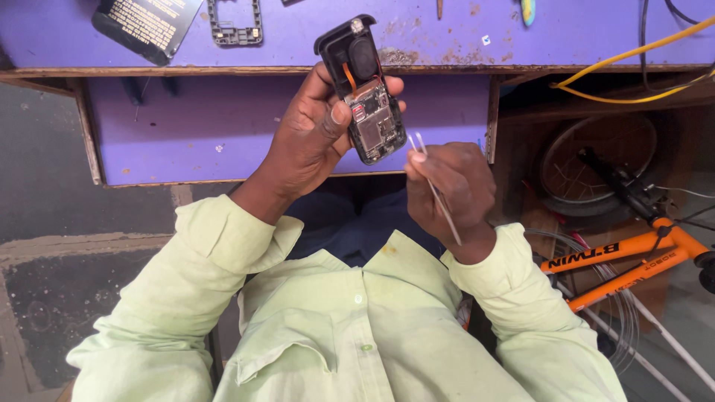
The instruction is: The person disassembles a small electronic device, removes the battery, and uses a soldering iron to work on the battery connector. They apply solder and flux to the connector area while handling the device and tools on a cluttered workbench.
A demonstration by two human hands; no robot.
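Observation:
My left hand [309, 138] holds an opened small black phone [363, 89] upright in front of the purple workbench, thumb pressed on its side. The phone's back is off, so its circuit board, round speaker and an orange ribbon show. My right hand [454, 190] grips thin metal tweezers [432, 182], whose tips point up and sit just right of the phone's lower end, a short gap away. Both arms wear pale green shirt sleeves.
The purple workbench [417, 41] carries a black phone frame [234, 22], a black printed card [145, 22] and small tools along its far edge. Yellow cables [633, 56] trail at right. An orange bicycle [633, 257] and a wheel [596, 160] lie below right.

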